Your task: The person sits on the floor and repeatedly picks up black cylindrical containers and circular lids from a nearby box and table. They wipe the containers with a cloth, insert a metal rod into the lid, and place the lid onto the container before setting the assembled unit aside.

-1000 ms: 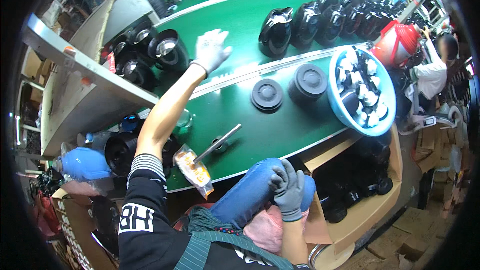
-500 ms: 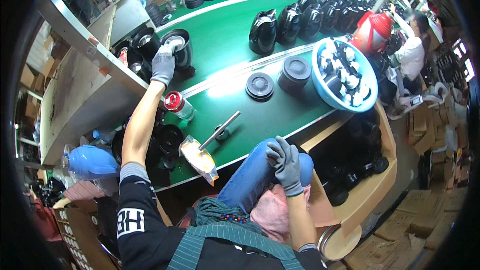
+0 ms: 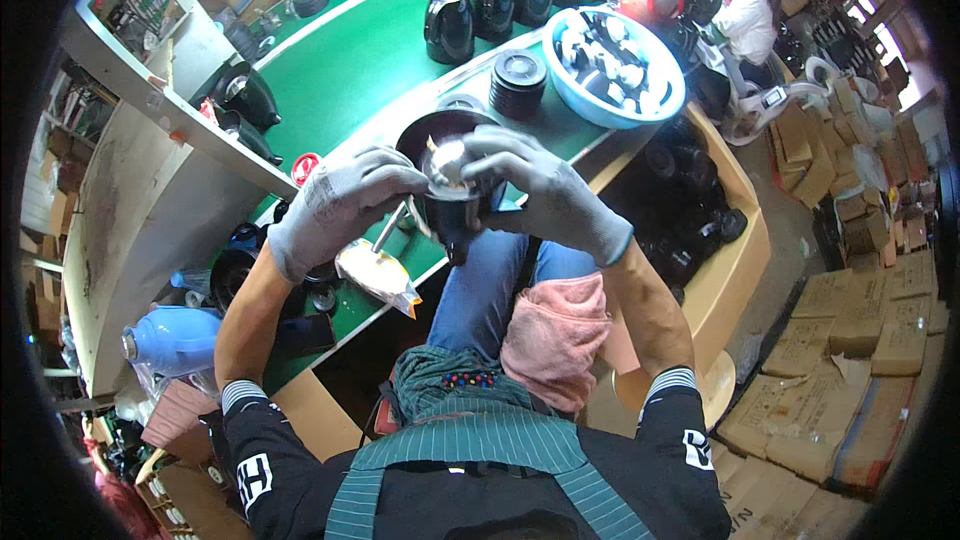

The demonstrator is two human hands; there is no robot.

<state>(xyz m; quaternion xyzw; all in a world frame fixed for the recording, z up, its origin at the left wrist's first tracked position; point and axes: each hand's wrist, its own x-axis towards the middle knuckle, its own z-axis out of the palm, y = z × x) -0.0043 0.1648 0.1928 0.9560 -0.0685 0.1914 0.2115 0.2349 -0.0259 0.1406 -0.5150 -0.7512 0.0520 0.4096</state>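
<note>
Above my lap, at the near edge of the green bench, a black jug (image 3: 462, 215) is held between both hands, its wide mouth facing up and a silvery round neck showing inside. My left hand (image 3: 350, 202), in a grey glove, closes on the left of its rim. My right hand (image 3: 550, 192), gloved alike, grips the right side, with fingertips over the silvery neck. The fingers partly hide the opening. Below the left hand, a plastic bag with white, yellowish-edged contents (image 3: 375, 278) lies on the bench, with a metal rod (image 3: 390, 228) standing out of it.
Black ribbed discs (image 3: 518, 85) are stacked beside a light blue basin (image 3: 655, 108) of small black-and-white parts. Black jugs (image 3: 448, 25) line the bench behind. An open carton (image 3: 735, 280) of black parts stands right. A blue jug (image 3: 175, 340) is at left; a person (image 3: 750, 20) sits farther off.
My left hand has brought a black jug from the far left of the bench to above my lap. My right hand has risen from my knee onto it. The view has shifted.
</note>
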